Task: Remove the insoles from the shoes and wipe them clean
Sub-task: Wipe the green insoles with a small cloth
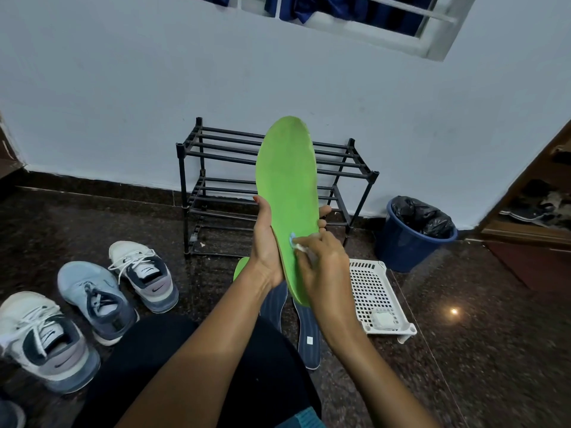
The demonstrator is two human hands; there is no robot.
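Nearest the camera, above a lap clothed in black, two bare forearms are raised over the floor (463,335). One green insole (287,180) is held upright in the left hand (265,242), toe end uppermost; the thumb is laid along its left edge and the fingers (324,210) are curled round from behind, their tips showing at the right edge. A small white wipe (299,247) is pinched in the fingers (310,242) of the right hand (321,267) and pressed against the lower part of the green face, near the heel.

Below the hands, two dark blue striped insoles (309,335) are laid side by side on the dark speckled floor, partly hidden by the arms. The tip of a second green insole (240,268) is seen just behind the left wrist.

To the left, three sneakers are set on the floor: a white and grey one (46,341) closest, a light blue one (95,298) beyond it, and a white one with a grey heel (142,273) farthest. Part of a fourth shoe (9,415) is cut off at the lower left corner.

To the right, one white perforated plastic basket (367,282) is placed on the floor, with a white item in its near corner that cannot be made out. Beyond it, one blue bin (401,248) lined with a black bag is stood near the wall.

Farther back, one black two-tier shoe rack (216,156) is set against the pale wall (123,103), and part of a white-framed window (432,35) is seen above.
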